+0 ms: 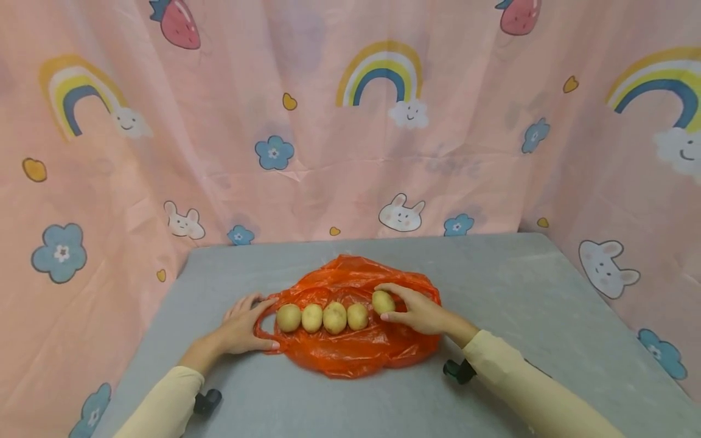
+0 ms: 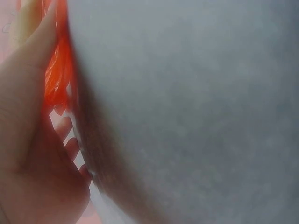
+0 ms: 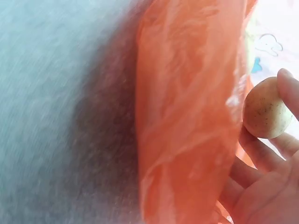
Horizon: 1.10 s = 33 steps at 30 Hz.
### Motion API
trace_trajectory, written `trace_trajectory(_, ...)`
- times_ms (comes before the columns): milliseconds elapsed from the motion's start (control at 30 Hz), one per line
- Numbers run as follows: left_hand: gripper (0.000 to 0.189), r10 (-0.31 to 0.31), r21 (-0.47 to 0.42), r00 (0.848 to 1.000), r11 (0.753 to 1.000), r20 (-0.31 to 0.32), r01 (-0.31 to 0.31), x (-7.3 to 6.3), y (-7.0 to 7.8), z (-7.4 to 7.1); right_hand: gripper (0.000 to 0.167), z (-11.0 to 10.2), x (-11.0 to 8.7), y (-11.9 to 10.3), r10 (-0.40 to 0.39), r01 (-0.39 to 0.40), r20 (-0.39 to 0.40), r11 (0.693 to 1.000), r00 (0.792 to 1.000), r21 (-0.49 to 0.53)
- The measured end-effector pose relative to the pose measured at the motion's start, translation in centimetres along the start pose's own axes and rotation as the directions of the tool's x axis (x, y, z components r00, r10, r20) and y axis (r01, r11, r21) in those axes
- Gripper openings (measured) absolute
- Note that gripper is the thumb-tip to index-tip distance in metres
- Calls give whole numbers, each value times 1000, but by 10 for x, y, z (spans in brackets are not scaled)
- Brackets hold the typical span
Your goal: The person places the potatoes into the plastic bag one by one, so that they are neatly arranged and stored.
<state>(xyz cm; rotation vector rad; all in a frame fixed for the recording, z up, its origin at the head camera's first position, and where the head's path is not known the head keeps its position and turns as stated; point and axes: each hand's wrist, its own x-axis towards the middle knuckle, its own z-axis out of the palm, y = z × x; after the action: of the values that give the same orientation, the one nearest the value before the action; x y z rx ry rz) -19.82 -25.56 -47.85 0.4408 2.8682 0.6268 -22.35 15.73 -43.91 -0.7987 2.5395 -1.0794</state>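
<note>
An orange plastic bag (image 1: 353, 356) lies spread on the grey table, its handle loops toward the left. On top of it, several potatoes (image 1: 334, 318) sit side by side in a row. My right hand (image 1: 420, 309) pinches another potato (image 1: 383, 302) between thumb and fingers, just right of that row over the bag. The right wrist view shows this potato (image 3: 266, 108) with small dark specks on its skin. My left hand (image 1: 241, 328) rests at the bag's left end, fingers spread and loosely straight, thumb and forefinger touching the handle.
The grey table (image 1: 482, 267) extends around the bag on all sides. A pink curtain (image 1: 306, 201) printed with rainbows, rabbits and flowers hangs behind the table and along both sides. Dark straps or mounts (image 1: 459, 371) show by the wrists.
</note>
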Motion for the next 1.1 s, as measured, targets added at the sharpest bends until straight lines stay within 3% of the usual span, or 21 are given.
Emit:
trace_trajectory(367, 99, 7, 0, 1000, 1000, -11, -7, 0, -1, 0, 53, 0, -3, -1, 43, -41, 40, 998, 998, -40)
trace_trajectory(733, 101, 14, 4, 1000, 1000, -21, -14, 0, 0, 1, 51, 12, -3, -3, 32, -32, -5, 995, 999, -92)
trace_trajectory(1100, 100, 17, 0, 1000, 1000, -16, -17, -2, 3, 0, 50, 19, 1, -5, 98, -99, -19, 989, 995, -109)
